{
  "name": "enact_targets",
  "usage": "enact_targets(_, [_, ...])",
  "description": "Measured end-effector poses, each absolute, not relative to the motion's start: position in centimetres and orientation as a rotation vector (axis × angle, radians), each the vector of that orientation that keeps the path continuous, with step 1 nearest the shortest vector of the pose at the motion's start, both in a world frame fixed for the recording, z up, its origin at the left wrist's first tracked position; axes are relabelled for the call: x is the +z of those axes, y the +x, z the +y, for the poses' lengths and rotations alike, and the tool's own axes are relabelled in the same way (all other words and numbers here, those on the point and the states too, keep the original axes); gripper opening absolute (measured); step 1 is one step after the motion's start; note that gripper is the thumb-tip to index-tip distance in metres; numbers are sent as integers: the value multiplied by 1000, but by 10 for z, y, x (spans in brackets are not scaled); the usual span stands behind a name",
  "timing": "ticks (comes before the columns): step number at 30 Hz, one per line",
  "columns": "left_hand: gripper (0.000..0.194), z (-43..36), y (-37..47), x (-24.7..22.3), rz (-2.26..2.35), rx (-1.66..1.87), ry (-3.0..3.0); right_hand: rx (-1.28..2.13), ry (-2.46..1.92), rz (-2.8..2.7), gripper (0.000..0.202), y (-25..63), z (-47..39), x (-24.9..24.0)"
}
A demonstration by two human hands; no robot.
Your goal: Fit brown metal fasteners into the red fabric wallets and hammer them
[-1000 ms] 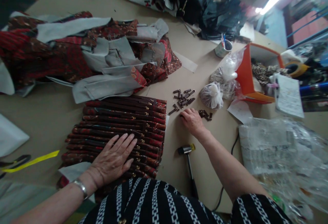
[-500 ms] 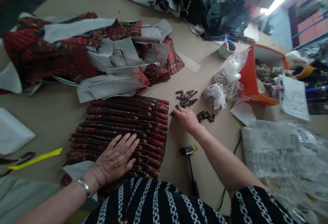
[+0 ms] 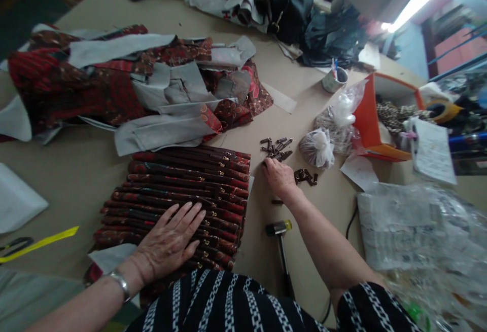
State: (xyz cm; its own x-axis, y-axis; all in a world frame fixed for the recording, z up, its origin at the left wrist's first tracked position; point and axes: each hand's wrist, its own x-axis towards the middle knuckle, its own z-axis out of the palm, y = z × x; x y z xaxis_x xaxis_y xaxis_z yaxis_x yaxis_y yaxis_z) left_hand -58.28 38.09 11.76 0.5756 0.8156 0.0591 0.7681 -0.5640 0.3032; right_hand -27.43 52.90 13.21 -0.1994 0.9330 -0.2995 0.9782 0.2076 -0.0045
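Observation:
My left hand lies flat, fingers stretched out, on a row of dark red-brown patterned fabric pouches with zippers and gold-coloured pulls. To the right of the pouches, my right hand has its fingers pinched together at the near edge of a loose pile of small dark brown tabs. A dark tab shows at the fingertips, mostly covered by them. Just right of this hand is a second small cluster of tabs. One single tab lies on the table below the wrist. A hammer with a yellow face rests nearer my body.
Patterned fabric and grey lining pieces are heaped at the back left. Tied plastic bags, a pen cup and an orange box stand to the right. Clear plastic packets lie at the near right, yellow tape at the left.
My right hand has shifted slightly right, away from the pouches toward the pile's edge. The single tab below the wrist now shows. My left hand stays flat on the pouches.

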Motion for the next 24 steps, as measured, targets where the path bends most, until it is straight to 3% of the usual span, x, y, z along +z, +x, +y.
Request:
enact_targets(10, [52,382,-581,119,1325,296,2543,-263,1844,2244,27,-247,515,142])
enact_targets(17, [53,380,-583,116,1325,313,2543,-225,1975,2202,28,-256,532,120])
enact_targets(24, [55,380,-583,113,1332,355,2519,-247,1785,2351,20,-227,513,127])
